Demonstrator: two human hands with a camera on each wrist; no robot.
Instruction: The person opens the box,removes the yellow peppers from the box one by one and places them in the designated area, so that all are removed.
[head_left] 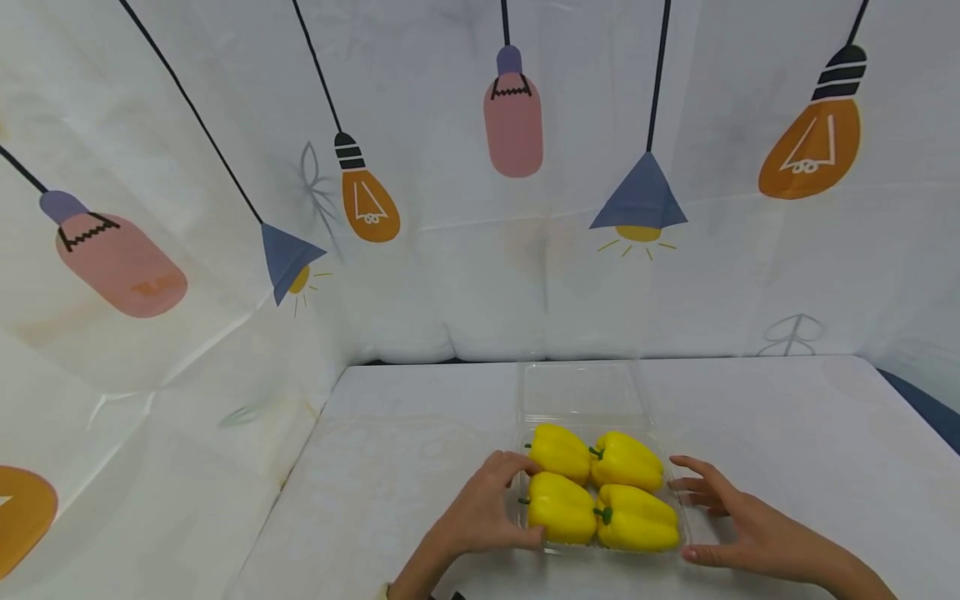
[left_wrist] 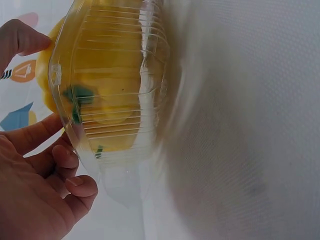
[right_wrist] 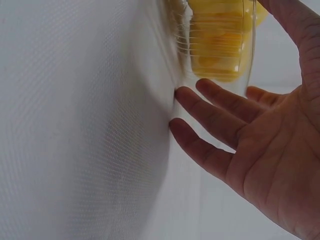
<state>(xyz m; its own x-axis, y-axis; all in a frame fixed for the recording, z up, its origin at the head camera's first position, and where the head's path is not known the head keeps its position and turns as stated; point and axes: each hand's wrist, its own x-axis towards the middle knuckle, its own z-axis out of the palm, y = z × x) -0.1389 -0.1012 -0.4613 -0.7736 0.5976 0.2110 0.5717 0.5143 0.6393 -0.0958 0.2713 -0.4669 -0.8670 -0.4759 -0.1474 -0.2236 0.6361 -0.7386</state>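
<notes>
Clear container (left_wrist: 156, 55), one: on the white table (head_left: 405, 467), between the hands. Yellow peppers (head_left: 562, 508), four: seated inside, two by two; filling appears complete. Lid (head_left: 585, 390), one: laid back open at the far side; closing, by judgement, not yet done. Left hand (head_left: 487, 504): thumb and fingers spread apart, at the left rim. Right hand (head_left: 742, 521): fingers extended, apart, beside the right rim; contact uncertain. Hard to read: the transparent lid's outline. Hidden: the container's floor. Cut off: both forearms.
</notes>
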